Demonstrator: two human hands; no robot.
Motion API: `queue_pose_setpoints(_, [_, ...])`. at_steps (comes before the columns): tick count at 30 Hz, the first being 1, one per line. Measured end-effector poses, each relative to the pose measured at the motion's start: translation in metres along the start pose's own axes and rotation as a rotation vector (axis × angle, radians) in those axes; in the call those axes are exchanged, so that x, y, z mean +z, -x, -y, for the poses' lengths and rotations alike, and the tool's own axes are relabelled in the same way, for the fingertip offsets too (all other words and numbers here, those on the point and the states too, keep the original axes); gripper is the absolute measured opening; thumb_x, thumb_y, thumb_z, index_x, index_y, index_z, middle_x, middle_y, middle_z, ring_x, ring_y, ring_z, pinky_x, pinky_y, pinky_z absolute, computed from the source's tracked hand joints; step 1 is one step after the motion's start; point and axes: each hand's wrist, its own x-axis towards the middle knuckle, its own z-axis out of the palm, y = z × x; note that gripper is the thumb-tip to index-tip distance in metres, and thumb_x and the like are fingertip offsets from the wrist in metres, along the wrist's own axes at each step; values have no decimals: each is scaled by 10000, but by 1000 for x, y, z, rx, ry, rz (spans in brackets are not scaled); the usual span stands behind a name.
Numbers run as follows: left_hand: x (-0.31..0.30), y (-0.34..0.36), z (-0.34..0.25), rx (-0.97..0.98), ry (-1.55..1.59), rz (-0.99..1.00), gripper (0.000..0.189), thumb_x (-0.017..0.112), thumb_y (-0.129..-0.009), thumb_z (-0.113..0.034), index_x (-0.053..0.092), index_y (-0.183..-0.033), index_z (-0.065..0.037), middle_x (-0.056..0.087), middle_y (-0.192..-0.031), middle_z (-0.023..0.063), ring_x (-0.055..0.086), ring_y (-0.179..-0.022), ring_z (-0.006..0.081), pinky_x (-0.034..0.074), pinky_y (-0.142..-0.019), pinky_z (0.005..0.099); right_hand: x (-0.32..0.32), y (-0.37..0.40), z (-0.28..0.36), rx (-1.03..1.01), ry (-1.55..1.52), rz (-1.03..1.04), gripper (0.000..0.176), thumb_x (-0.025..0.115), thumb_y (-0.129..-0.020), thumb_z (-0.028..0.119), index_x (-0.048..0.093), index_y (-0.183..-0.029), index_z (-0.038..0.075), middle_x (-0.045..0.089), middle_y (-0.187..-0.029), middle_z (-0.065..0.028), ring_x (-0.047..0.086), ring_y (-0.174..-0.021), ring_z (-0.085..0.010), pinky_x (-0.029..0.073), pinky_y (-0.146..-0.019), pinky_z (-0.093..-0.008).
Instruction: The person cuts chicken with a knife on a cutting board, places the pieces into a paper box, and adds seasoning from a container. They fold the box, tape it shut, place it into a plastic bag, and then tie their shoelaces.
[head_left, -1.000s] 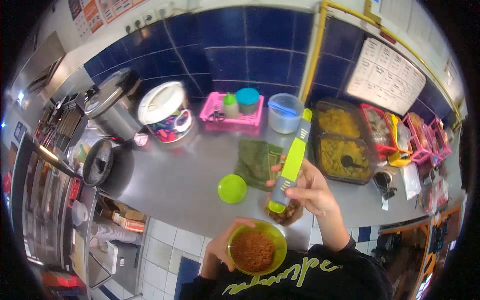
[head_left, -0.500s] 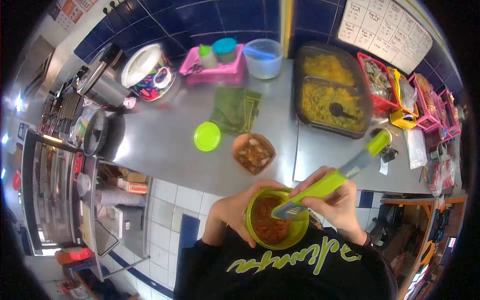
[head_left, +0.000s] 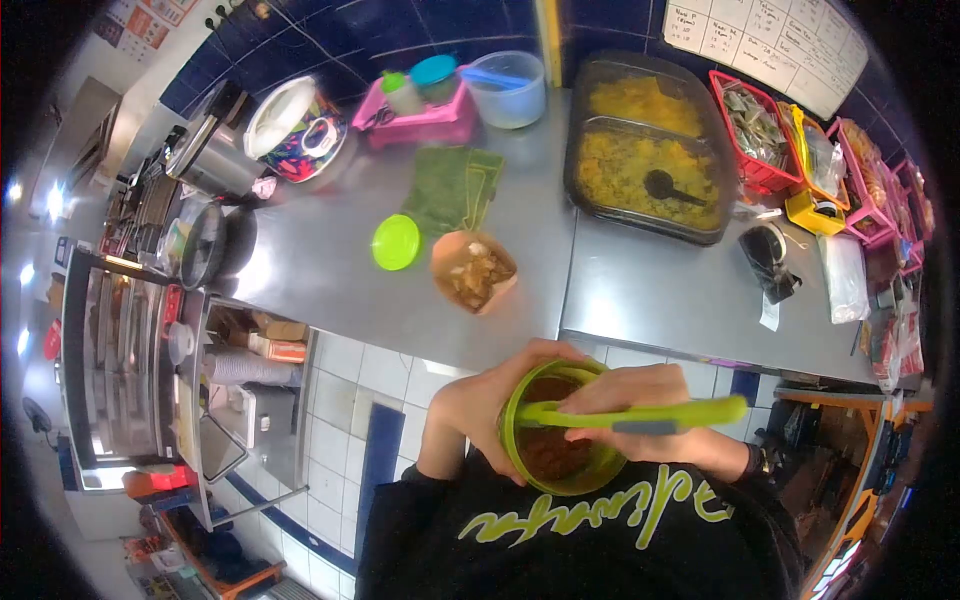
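My left hand (head_left: pixel 490 405) is wrapped round the side of a green container (head_left: pixel 512 440) with reddish-brown contents (head_left: pixel 555 455), held close to my black shirt. In my right hand (head_left: pixel 640 400) is a green and grey utensil (head_left: pixel 700 411), lying nearly level over the container. Its far end is inside the rim, partly hidden. On the steel counter beyond sits an open brown paper box (head_left: pixel 450 262) with pieces of food (head_left: pixel 482 275). A round green lid (head_left: pixel 397 242) lies left of the box, beside a folded green cloth (head_left: pixel 445 190).
At the back right stands a black tray (head_left: pixel 574 165) of yellow food with a black spoon (head_left: pixel 675 188). A pink basket (head_left: pixel 425 130), a clear tub (head_left: pixel 515 105) and a patterned pot (head_left: pixel 300 140) line the back. Red and pink baskets fill the right; a black pan (head_left: pixel 203 246) is left.
The utensil has swung from upright-slanted to nearly level, its tip now inside the container. My right hand has moved over the container. The view has shifted slightly.
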Motion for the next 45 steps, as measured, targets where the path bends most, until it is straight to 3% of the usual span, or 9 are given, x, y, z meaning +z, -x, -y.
queue_pose_setpoints(2, [6, -3, 1, -11, -9, 0, 1192, 909, -382, -221, 214, -1334, -46, 343, -1332, 148, 381, -1242, 262, 315, -1037, 391, -5, 5, 0, -36, 20, 43, 166, 726, -710, 48, 670, -866, 33, 675, -816, -103, 666, -754, -217, 534, -686, -325])
queue_pose_setpoints(4, [9, -6, 3, -20, -20, -1, 1196, 911, -384, -225, 210, -1336, -47, 344, -1332, 148, 382, -1242, 261, 315, -1036, 390, -14, 11, 5, 213, 22, 132, 137, 733, -676, 20, 671, -796, 44, 677, -787, -94, 668, -722, -222, 535, -667, -309])
queue_pose_setpoints(12, [13, -12, 15, -94, 8, 42, 1210, 910, -398, -245, 186, -1345, -35, 348, -1326, 140, 387, -1232, 247, 317, -1028, 378, -35, 24, -5, 268, 5, 126, 145, 756, -709, 125, 689, -791, 26, 658, -752, -99, 618, -618, -145, 432, -497, -251])
queue_pose_setpoints(15, [9, -12, 25, -79, 50, 55, 1211, 906, -401, -236, 179, -1349, -39, 359, -1311, 137, 388, -1229, 247, 318, -1024, 378, -35, 25, -2, 602, 40, 201, 164, 724, -753, 95, 662, -825, -38, 662, -785, -122, 622, -635, -107, 450, -477, -230])
queue_pose_setpoints(17, [9, -9, 24, -96, 63, 38, 1210, 905, -400, -233, 179, -1349, -42, 362, -1305, 136, 385, -1229, 249, 319, -1024, 378, -29, 26, -11, 608, -315, -59, 149, 669, -802, 48, 628, -861, -83, 661, -827, -135, 635, -669, -115, 503, -498, -217])
queue_pose_setpoints(21, [6, -3, 25, -56, 82, -8, 1210, 906, -400, -230, 177, -1348, -46, 363, -1294, 133, 377, -1235, 256, 319, -1024, 380, -30, 15, -19, 663, -455, -241, 140, 621, -824, 6, 600, -928, -86, 655, -843, -151, 652, -700, -184, 575, -574, -267])
queue_pose_setpoints(34, [-29, 45, 7, 24, -79, -216, 1206, 909, -414, -244, 171, -1346, -40, 339, -1312, 134, 361, -1254, 250, 303, -1041, 382, -1, -38, -62, 601, -597, -449, 174, 597, -846, 48, 584, -964, -80, 654, -851, -166, 661, -659, -217, 580, -531, -292])
queue_pose_setpoints(36, [-40, 63, 6, 70, -307, -307, 1205, 910, -408, -237, 176, -1341, -34, 332, -1323, 129, 371, -1244, 247, 302, -1038, 377, 3, -54, -75, 587, -594, -528, 169, 605, -843, 61, 589, -951, -68, 656, -845, -156, 662, -669, -204, 578, -539, -284])
queue_pose_setpoints(45, [-72, 169, 14, 123, -266, -919, 1155, 913, -411, -205, 192, -1306, -88, 403, -1256, 122, 439, -1182, 258, 364, -992, 403, 31, -121, -177, 456, -303, -603, 160, 612, -847, 74, 588, -945, -51, 656, -839, -136, 655, -681, -167, 575, -569, -269])
